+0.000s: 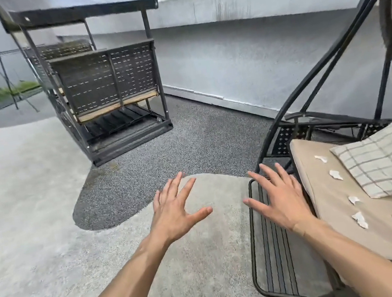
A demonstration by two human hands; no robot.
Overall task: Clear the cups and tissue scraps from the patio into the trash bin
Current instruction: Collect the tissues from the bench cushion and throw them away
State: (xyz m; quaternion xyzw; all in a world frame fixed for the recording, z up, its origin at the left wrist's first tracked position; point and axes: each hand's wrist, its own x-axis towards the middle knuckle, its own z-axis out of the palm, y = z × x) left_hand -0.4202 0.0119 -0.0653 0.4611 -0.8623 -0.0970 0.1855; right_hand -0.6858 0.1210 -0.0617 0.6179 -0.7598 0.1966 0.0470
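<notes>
Both hands hover empty, fingers spread: left hand, right hand. Four tissue scraps lie in a line on the swing cushion, running from twelve towards five o'clock, at three o'clock from the right hand, which is nearer. No cups or bin visible

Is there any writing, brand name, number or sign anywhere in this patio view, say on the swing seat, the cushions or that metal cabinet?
None: no text can be read anywhere in the picture.
Metal cabinet: only rows of pale dashes in its perforated panel, not letters.
Checked pillow and beige cushion: no labels showing.
Tissue scraps: plain white, no print.
Both hands are empty and hold nothing that bears writing.
</notes>
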